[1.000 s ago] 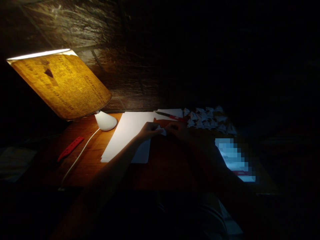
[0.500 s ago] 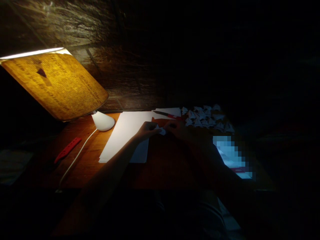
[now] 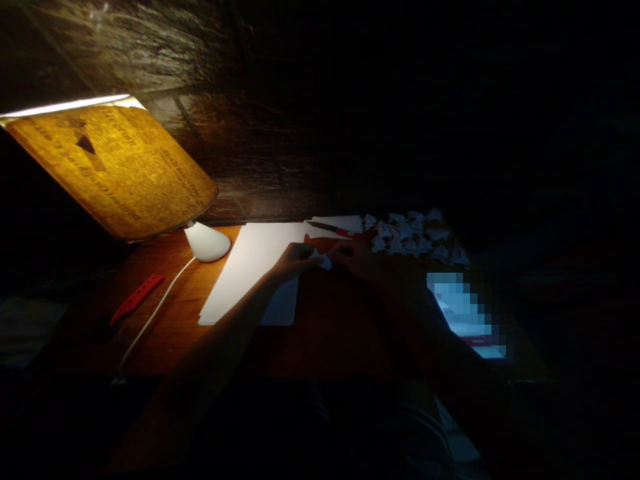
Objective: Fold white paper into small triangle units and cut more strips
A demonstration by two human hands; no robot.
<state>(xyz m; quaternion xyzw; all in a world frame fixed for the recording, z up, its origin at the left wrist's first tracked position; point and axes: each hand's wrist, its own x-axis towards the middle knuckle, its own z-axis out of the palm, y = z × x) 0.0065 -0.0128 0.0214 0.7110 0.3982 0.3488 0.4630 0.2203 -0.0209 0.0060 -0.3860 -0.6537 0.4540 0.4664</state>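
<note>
Between my two hands is a small folded piece of white paper (image 3: 324,261), held above the wooden table (image 3: 340,333). My left hand (image 3: 295,259) pinches its left side, close to the right edge of a stack of white paper (image 3: 260,267). On the other side, my right hand (image 3: 351,255) grips the paper with bent fingers, partly lost in shadow. Just beyond my hands lies a knife (image 3: 334,229) with a dark blade and red handle, resting partly on more white sheets (image 3: 337,222). Several folded paper pieces (image 3: 405,235) sit at the back right.
A lit lamp with a printed shade (image 3: 115,170) and white base (image 3: 207,244) leans over the left side. Its white cord (image 3: 155,312) runs to the front edge, beside a red power strip (image 3: 137,298). A glowing screen (image 3: 463,313) lies at right. A stone-like wall (image 3: 170,60) stands behind.
Both hands stay almost in place with the folded paper between them. The view has shifted very slightly; nothing else has visibly moved.
</note>
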